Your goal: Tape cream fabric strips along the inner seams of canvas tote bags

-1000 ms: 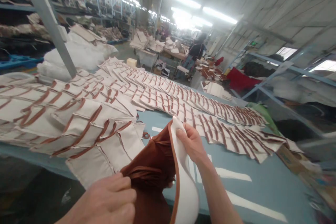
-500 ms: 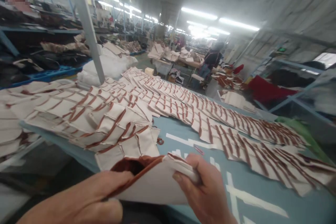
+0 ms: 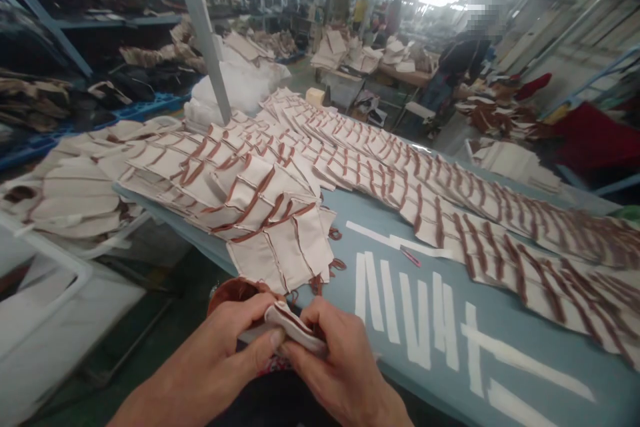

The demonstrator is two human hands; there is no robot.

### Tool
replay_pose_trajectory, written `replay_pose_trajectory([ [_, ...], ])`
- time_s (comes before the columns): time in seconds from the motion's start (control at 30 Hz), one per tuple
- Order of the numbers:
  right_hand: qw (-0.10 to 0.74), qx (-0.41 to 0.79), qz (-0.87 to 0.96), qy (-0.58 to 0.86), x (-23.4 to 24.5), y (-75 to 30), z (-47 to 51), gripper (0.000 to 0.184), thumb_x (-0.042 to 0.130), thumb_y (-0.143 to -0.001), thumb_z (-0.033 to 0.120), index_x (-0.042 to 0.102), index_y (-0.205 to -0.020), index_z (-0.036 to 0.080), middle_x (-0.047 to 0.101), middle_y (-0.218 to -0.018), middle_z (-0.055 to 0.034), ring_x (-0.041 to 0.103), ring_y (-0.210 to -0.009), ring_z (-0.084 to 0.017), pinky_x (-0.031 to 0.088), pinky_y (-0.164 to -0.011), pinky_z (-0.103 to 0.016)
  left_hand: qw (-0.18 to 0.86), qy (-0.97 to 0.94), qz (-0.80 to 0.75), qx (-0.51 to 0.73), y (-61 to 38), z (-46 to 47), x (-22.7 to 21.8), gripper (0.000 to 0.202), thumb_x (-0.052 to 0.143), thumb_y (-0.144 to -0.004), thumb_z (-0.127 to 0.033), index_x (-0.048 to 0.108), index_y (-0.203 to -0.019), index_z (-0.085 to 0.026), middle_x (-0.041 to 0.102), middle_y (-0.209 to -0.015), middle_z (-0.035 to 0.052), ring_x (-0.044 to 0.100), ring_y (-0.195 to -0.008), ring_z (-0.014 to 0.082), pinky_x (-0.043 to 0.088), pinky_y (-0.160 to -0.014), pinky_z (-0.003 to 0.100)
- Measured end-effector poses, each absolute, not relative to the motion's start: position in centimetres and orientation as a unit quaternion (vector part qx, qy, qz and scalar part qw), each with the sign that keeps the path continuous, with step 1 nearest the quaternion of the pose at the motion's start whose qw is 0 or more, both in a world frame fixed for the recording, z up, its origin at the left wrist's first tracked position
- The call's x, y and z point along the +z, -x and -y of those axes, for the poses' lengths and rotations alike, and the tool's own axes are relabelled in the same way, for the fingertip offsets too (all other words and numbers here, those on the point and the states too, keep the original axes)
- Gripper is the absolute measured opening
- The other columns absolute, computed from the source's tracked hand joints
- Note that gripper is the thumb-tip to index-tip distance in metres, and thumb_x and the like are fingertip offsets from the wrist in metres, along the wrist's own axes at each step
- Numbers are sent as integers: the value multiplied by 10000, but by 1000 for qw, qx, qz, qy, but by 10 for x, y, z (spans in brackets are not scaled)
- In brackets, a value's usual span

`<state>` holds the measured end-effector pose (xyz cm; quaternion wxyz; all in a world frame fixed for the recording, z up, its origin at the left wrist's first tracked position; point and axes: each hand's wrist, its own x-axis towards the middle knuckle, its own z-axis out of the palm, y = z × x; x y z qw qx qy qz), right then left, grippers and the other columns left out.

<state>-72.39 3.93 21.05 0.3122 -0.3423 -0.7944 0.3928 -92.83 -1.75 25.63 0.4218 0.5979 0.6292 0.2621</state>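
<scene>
Both hands grip one cream fabric piece with brown trim [image 3: 295, 328], folded small at the near edge of the blue table [image 3: 430, 373]. My left hand [image 3: 225, 353] pinches its left end with thumb and fingers. My right hand [image 3: 335, 367] is closed on its right end. A brown lining part [image 3: 233, 290] bulges out just above my left hand. Right behind the hands lies the nearest of the overlapped cream pieces [image 3: 280, 247].
Long rows of overlapped cream pieces with brown straps [image 3: 450, 207] cover the table. White tape strips [image 3: 400, 307] mark its surface. A grey post [image 3: 203, 27] rises at the left. Stacked cream panels [image 3: 75, 197] lie on a white frame at left. A person [image 3: 460, 60] stands at far tables.
The wide open piece has been folded down into a small bundle between both hands. The view has tilted down and to the left, bringing the tape strips and left stack into sight.
</scene>
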Motion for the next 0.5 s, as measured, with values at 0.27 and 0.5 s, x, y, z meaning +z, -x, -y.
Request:
replay_pose_trajectory([
  [0.27,198,713,571,355,240,713,-48,718,663,-799,930,552,-832,221,477,-683,58,391,-626,-123,292,-588,-275,421,-614,-625,233,911,19,264,220,568,-990,-327,748,-896,-243,792,-870,-16,710,-791,179,516,-728,222],
  [0.5,179,765,510,350,239,707,-57,717,747,-733,906,547,-792,220,457,-684,64,338,-631,-110,242,-576,-264,373,-607,-663,231,890,9,283,229,532,-870,-312,706,-731,-258,666,-649,-66,589,-634,145,444,-633,213],
])
